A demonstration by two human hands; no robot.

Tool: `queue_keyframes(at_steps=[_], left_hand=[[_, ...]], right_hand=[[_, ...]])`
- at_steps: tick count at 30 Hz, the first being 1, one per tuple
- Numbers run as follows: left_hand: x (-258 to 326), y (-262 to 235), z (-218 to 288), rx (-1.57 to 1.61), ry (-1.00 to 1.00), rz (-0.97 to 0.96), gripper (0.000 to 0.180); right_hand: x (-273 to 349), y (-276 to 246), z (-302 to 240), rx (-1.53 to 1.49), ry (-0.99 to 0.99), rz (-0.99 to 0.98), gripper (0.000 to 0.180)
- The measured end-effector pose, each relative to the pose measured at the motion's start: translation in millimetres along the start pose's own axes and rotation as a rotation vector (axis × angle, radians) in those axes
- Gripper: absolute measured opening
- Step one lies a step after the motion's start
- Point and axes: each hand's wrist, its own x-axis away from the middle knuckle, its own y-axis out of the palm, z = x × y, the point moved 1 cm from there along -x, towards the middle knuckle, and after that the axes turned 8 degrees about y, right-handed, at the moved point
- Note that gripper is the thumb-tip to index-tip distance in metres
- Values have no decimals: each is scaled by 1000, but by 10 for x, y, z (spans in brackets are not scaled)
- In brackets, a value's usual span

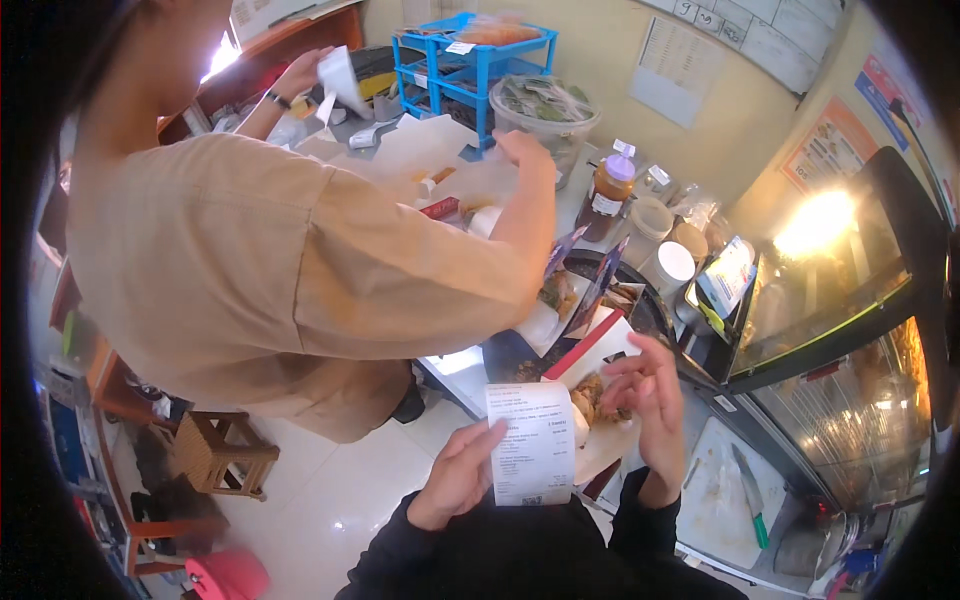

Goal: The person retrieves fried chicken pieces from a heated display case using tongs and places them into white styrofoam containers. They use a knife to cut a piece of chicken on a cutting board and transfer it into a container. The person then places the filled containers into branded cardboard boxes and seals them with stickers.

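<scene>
My left hand (453, 478) pinches the left edge of a long white printed receipt (532, 450), held upright in front of me. Beside it, my right hand (655, 412) is raised with its fingers apart, close to an opened paper box with a red-edged flap (585, 345). Whether the fingertips touch the box is unclear. Browned fried food (592, 398) lies in the box, partly hidden behind the receipt. Farther off on a dark round tray (655, 312) stands another opened box (545, 330) with food inside.
A co-worker in a tan shirt (400, 265) leans across the counter at left, lifting a white paper piece (343, 80). A sauce bottle (605, 195), a lidded tub (545, 115) and a lit warming cabinet (830, 290) stand around. At right, a green-handled knife (750, 490) rests on a board.
</scene>
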Motion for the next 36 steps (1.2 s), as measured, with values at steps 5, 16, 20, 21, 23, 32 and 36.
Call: queue_keyframes(at_steps=[5, 16, 20, 21, 23, 32, 36], left_hand=[[-69, 83, -12, 31, -48, 0, 44], [-55, -5, -115, 357, -18, -157, 53], [-97, -41, -156, 58, 13, -46, 61], [-108, -60, -186, 68, -13, -33, 61], [-134, -109, -226, 89, -62, -6, 59], [-76, -100, 220, -255, -38, 98, 51], [-312, -153, 660, -33, 171, -60, 55]], right_hand=[[222, 17, 75, -9, 124, -263, 56], [216, 185, 4, 65, 142, -298, 54], [129, 206, -11, 145, 126, -333, 52], [113, 215, -5, 160, 122, -362, 51], [53, 238, 53, 186, 111, -398, 51], [-321, 230, -288, 415, -125, -649, 52], [-810, 216, -702, 576, -261, -523, 30]])
